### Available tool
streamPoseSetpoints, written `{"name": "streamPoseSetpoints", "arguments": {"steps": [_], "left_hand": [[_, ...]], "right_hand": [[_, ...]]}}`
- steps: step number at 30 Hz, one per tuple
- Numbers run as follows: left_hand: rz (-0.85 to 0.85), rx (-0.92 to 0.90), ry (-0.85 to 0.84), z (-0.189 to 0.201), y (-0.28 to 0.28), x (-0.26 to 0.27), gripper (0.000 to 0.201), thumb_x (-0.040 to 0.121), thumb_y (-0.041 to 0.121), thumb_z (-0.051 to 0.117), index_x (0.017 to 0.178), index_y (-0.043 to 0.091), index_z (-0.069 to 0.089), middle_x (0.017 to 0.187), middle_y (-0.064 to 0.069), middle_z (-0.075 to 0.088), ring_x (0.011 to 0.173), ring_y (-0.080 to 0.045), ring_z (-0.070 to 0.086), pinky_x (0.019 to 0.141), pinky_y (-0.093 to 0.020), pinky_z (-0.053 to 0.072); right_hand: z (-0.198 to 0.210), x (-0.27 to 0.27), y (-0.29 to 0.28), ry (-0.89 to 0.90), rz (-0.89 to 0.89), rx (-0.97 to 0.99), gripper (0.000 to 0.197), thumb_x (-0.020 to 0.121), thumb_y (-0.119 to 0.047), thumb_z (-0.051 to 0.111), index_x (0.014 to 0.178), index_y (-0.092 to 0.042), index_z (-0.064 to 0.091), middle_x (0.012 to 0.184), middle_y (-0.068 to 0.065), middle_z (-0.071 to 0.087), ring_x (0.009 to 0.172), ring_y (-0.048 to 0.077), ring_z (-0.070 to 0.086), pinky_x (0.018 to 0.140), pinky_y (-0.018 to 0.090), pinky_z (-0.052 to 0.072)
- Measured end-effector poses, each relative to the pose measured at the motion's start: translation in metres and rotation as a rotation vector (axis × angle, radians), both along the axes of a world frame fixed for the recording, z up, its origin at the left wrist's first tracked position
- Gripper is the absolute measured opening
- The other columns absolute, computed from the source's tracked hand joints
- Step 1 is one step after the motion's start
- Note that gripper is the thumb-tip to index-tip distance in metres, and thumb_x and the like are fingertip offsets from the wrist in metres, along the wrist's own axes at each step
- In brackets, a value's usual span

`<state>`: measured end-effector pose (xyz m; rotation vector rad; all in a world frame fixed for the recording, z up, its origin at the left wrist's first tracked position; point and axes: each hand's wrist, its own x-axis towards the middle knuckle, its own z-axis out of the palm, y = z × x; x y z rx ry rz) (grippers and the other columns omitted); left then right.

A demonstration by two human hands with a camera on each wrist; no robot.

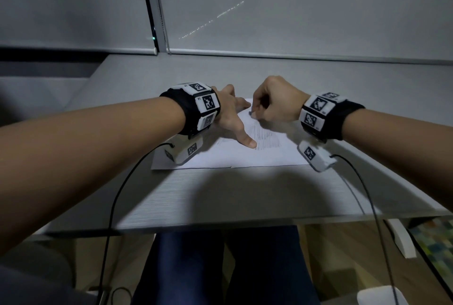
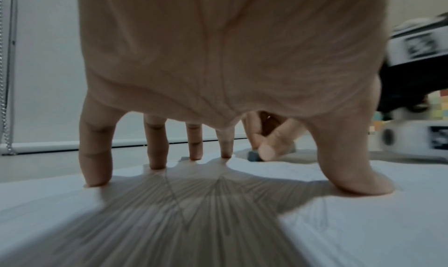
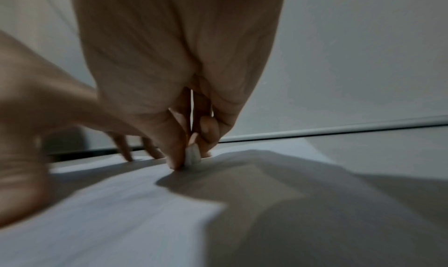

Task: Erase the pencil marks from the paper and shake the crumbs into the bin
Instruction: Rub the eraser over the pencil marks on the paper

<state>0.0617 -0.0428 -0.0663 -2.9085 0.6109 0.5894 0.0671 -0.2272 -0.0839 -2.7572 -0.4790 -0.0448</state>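
- paper [image 1: 245,155] flat on table [image 1: 220,194], near its front edge, pencil marks [image 1: 266,139] mid-sheet
- left hand [image 1: 229,113] spread, straight fingers [image 2: 95,167] and thumb pressing sheet down
- right hand [image 1: 274,102] curled, fingertips pinching small eraser [image 3: 192,156] against far part of paper
- bin not visible

A dim room seen from a seat at a pale grey, wood-grain desk [image 1: 220,196] set against a window. Two grey roller blinds [image 1: 306,10] are drawn down to the sill, a dark frame post [image 1: 144,5] and a bead chain [image 1: 160,17] between them. Small points of light glow through the right blind. Below the desk edge lies light wooden floor [image 1: 318,268], with a multicoloured checked rug [image 1: 434,243] at the right.
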Motion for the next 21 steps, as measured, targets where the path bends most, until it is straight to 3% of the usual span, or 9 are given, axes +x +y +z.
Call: {"name": "streamPoseSetpoints", "arguments": {"steps": [2, 4, 7, 10, 16, 18, 21], "left_hand": [[0.001, -0.002, -0.003, 0.000, 0.000, 0.000, 0.131, 0.045, 0.101, 0.067, 0.159, 0.062, 0.015, 0.146, 0.005, 0.031, 0.137, -0.038, 0.039, 0.090, -0.050, 0.037], [-0.001, 0.003, -0.004, -0.001, -0.002, 0.000, 0.133, 0.044, 0.101, 0.067, 0.159, 0.061, 0.015, 0.145, 0.005, 0.031, 0.137, -0.038, 0.040, 0.091, -0.051, 0.038], [0.004, 0.014, 0.006, 0.000, -0.002, 0.000, 0.133, 0.045, 0.101, 0.068, 0.160, 0.061, 0.013, 0.147, 0.005, 0.030, 0.139, -0.038, 0.039, 0.095, -0.052, 0.040], [0.018, 0.008, 0.016, 0.002, -0.002, -0.002, 0.131, 0.038, 0.103, 0.066, 0.154, 0.071, 0.013, 0.144, 0.005, 0.030, 0.139, -0.038, 0.038, 0.092, -0.051, 0.039], [0.033, 0.034, 0.043, 0.004, -0.007, -0.002, 0.133, 0.035, 0.103, 0.067, 0.153, 0.072, 0.011, 0.142, 0.002, 0.027, 0.141, -0.040, 0.038, 0.098, -0.054, 0.041], [0.030, 0.043, 0.039, 0.004, -0.008, -0.002, 0.135, 0.036, 0.103, 0.066, 0.154, 0.071, 0.009, 0.146, 0.002, 0.027, 0.142, -0.040, 0.038, 0.104, -0.055, 0.041], [0.035, 0.035, 0.046, 0.003, -0.008, -0.001, 0.134, 0.041, 0.101, 0.069, 0.156, 0.069, 0.008, 0.149, 0.002, 0.025, 0.143, -0.040, 0.036, 0.103, -0.055, 0.040]], "right_hand": [[-0.001, -0.009, 0.003, 0.036, 0.075, -0.010, 0.008, 0.081, -0.019, 0.087, 0.076, -0.014, 0.083, 0.061, -0.010, 0.069, 0.053, 0.000, 0.059, 0.056, 0.009, 0.044], [0.001, -0.009, 0.001, 0.046, 0.071, -0.004, 0.011, 0.081, -0.022, 0.088, 0.074, -0.016, 0.083, 0.059, -0.010, 0.067, 0.052, 0.001, 0.058, 0.055, 0.010, 0.044], [0.004, 0.005, -0.005, 0.007, -0.015, -0.011, 0.016, 0.081, -0.024, 0.089, 0.071, -0.016, 0.081, 0.059, -0.007, 0.068, 0.053, 0.008, 0.058, 0.058, 0.023, 0.049], [0.002, 0.008, -0.007, -0.022, -0.058, -0.010, 0.013, 0.082, -0.018, 0.086, 0.071, -0.014, 0.080, 0.063, -0.004, 0.070, 0.059, 0.016, 0.064, 0.062, 0.028, 0.054], [0.000, -0.013, -0.004, 0.062, 0.086, 0.010, 0.011, 0.082, -0.021, 0.087, 0.075, -0.013, 0.083, 0.053, -0.015, 0.066, 0.051, 0.001, 0.057, 0.054, 0.009, 0.042], [0.003, -0.005, -0.009, 0.049, 0.049, 0.004, 0.014, 0.082, -0.023, 0.088, 0.073, -0.015, 0.082, 0.052, -0.015, 0.065, 0.051, 0.000, 0.057, 0.055, 0.012, 0.043], [0.004, 0.006, -0.015, 0.006, -0.042, -0.013, 0.015, 0.082, -0.023, 0.088, 0.070, -0.016, 0.081, 0.061, -0.007, 0.070, 0.055, 0.006, 0.059, 0.061, 0.024, 0.051]]}}
